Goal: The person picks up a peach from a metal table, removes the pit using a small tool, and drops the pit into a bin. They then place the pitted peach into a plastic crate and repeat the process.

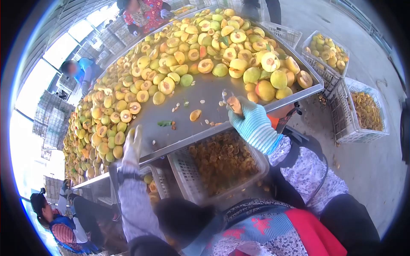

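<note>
My left hand, in a pale glove, is at the near edge of the metal table. Its fingers are stretched out beside the heap of yellow peaches, with nothing visible in them. My right hand, in a teal-and-white striped glove, is closed above the same edge. From its grip sticks a small tool with a shiny curved tip; its handle is mostly hidden. Whole and halved peaches cover the far and left parts of the table. A loose fruit piece, a green leaf and pale kernels lie between my hands.
Below the edge stands a white crate of brown pits or scraps. Another crate with fruit is left of it. Crates of peaches and scraps stand at right. Other people are around the table.
</note>
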A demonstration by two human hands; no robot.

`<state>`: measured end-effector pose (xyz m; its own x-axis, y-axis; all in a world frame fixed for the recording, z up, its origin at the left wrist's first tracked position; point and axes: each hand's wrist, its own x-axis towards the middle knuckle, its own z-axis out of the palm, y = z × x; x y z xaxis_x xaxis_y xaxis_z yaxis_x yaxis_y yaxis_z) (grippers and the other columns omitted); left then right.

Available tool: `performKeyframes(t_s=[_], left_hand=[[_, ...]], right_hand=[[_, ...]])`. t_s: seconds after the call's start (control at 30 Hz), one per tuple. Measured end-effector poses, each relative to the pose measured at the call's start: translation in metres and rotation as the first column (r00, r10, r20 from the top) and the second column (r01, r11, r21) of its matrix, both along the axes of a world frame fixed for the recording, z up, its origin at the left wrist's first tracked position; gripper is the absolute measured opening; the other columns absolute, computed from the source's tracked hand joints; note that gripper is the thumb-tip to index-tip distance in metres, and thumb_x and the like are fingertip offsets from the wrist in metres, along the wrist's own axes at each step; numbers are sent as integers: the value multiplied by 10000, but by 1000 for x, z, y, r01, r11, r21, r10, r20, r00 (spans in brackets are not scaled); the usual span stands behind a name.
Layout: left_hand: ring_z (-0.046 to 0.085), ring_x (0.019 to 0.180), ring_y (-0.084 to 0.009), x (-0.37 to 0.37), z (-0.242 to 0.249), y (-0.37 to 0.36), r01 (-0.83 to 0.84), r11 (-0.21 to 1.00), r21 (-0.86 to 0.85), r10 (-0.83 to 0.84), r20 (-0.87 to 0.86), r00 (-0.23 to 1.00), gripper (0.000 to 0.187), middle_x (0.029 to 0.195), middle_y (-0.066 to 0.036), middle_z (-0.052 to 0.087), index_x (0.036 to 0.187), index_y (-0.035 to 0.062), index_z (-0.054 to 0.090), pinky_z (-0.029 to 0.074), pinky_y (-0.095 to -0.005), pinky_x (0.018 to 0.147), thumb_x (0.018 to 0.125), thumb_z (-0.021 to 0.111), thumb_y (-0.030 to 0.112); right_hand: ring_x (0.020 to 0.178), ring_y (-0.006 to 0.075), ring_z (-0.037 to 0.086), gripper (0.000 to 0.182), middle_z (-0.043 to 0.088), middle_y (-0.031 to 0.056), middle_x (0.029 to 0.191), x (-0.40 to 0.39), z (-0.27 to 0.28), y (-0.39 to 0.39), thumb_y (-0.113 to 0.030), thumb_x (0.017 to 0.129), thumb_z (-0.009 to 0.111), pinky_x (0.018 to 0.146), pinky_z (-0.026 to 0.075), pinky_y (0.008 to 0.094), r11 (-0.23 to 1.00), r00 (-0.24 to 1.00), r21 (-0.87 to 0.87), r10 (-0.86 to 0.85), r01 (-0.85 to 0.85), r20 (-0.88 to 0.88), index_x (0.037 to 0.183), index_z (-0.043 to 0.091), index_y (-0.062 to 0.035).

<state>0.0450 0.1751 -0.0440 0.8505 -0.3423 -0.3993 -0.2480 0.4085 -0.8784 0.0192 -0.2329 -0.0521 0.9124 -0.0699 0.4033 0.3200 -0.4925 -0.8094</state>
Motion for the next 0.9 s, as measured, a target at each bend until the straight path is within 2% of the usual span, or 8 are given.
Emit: performKeyframes(t_s=[0.07,0.1,0.13,0.17,0.37,0.5,0.57,0.9], left_hand=[[333,1436,-240,55,-21,-16,37,997,-61,-38,-17,999,608,1515,-111,418,1482,34,382,316,-326,1150,965,592,277],[355,1421,-253,79,-30,-44,-190,664,-724,49,-211,976,574,1504,-120,427,1454,59,422,322,-346,1147,957,596,290],[376,1407,-265,96,-38,-75,-409,-56,-911,-26,-409,912,542,1493,-129,437,1425,83,463,327,-366,1145,949,601,302],[398,1392,-278,107,-45,-103,-481,-713,-510,-219,-489,844,511,1482,-138,447,1396,107,504,333,-386,1142,940,605,315],[526,1247,-306,72,-23,-193,-611,-379,-695,-427,-455,782,384,1322,-161,576,1286,38,569,419,-387,1048,949,523,217],[663,942,-262,44,-12,-176,-794,-558,-242,-551,-608,572,329,1017,-145,693,1196,-10,623,510,-312,880,913,531,132],[655,927,-259,36,-12,-162,-898,-294,-329,-744,-511,430,274,1019,-157,686,1117,-38,655,511,-319,860,904,512,60],[610,1008,-233,-35,30,-124,-574,-817,-56,-529,-326,784,268,1131,-125,635,1142,28,670,494,-331,874,919,554,120]], right_hand=[[785,405,630,141,648,206,798,23,3,-5,-197,887,626,715,507,452,992,1000,-128,0,1,7,951,629,-72],[817,416,634,164,654,213,820,36,4,-9,-211,875,620,738,512,473,968,1000,-249,6,-3,12,958,630,-69],[817,416,634,164,654,213,820,56,6,-12,-211,875,620,738,512,473,967,1000,-256,1,1,7,958,630,-69],[857,409,641,215,666,211,867,79,6,-13,-252,883,599,767,515,475,933,993,-359,-3,-40,-119,998,644,-77],[1045,364,650,405,689,181,1096,119,-9,12,-406,957,505,914,507,464,687,886,-593,169,-420,-432,1120,691,-86],[1012,376,654,365,687,218,1051,95,8,32,-321,887,537,885,514,452,625,774,-522,226,-581,-591,1107,694,-76],[978,382,662,365,692,221,1031,95,7,40,-305,878,552,860,516,441,514,619,-398,386,-760,-684,1120,688,-68],[900,378,679,262,700,190,884,35,32,35,-292,889,575,831,532,458,773,858,-372,472,-514,-205,1006,663,-74]])
